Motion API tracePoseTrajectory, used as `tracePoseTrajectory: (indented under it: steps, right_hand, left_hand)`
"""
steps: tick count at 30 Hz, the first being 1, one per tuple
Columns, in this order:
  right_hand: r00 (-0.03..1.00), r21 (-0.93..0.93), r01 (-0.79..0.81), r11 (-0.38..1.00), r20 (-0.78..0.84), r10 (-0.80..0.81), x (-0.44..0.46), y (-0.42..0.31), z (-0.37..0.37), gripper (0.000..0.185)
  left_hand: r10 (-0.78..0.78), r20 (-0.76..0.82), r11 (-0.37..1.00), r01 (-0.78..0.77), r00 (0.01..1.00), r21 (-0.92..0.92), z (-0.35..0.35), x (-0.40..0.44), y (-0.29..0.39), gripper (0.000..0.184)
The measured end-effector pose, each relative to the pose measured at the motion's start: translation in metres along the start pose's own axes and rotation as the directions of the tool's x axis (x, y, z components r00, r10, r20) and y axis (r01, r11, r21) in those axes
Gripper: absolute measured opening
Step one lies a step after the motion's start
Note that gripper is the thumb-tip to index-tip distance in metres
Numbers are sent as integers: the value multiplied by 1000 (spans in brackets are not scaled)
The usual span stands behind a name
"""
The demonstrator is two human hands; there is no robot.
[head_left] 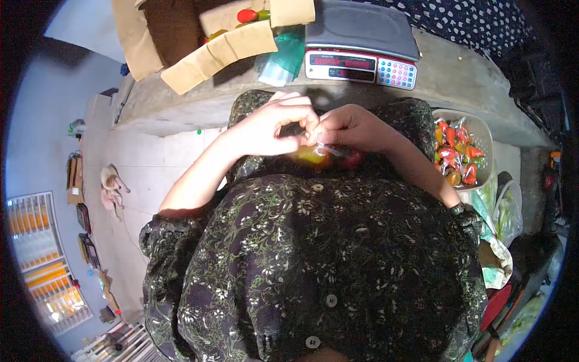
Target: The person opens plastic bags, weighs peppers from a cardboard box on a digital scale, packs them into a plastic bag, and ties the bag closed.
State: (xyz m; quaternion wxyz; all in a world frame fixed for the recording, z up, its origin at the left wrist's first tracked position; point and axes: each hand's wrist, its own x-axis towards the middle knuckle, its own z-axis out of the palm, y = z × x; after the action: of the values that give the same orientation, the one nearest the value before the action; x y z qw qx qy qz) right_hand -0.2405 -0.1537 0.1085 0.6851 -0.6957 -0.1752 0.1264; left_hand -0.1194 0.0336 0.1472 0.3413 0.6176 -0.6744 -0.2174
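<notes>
In front of my body hangs a small clear plastic bag (318, 158) with yellow, orange and red produce in it, blurred and shadowed. My left hand (281, 123) is curled, its thumb and forefinger pinched together at the bag's gathered top. Against it, my right hand (356, 130) is closed with bent fingers, gripping the same twisted plastic. The two sets of fingertips touch. Exactly how the plastic runs between them is hidden.
On the concrete ledge (458, 78) ahead stand a digital scale (362, 63), an open cardboard box (223, 51) with red and green peppers (248, 16), and a green-tinted plastic bag stack (283, 57). At right, a basket (482, 136) holds several bagged peppers. A dog (112, 187) lies on the floor.
</notes>
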Motion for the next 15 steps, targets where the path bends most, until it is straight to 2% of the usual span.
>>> tracePoseTrajectory:
  steps: [3,4,7,10,11,13,15]
  right_hand:
    - [998,-104,-6,995,-56,0,-5,1,11,25]
    - [998,-85,-35,996,-52,31,-6,-7,14,24]
    - [991,-57,80,995,-105,-85,-5,-2,15,25]
    - [984,65,27,998,-178,-15,-5,0,16,24]
    - [979,4,81,997,-188,-79,-9,-3,19,24]
    - [959,-108,171,979,-209,-190,-6,1,9,23]
    - [974,-27,103,994,-202,-106,-7,2,5,22]
  left_hand:
    - [24,-8,999,-23,1000,33,4,-6,11,21]
    - [16,-22,999,-15,1000,47,7,-7,14,22]
    - [11,-60,995,-5,998,102,10,-8,13,23]
    - [21,-115,981,2,993,193,14,-8,12,24]
    - [29,-137,972,4,990,236,18,-10,21,25]
    - [132,-236,940,-46,963,338,25,-6,22,25]
    - [213,-320,923,-82,923,377,33,-2,19,25]
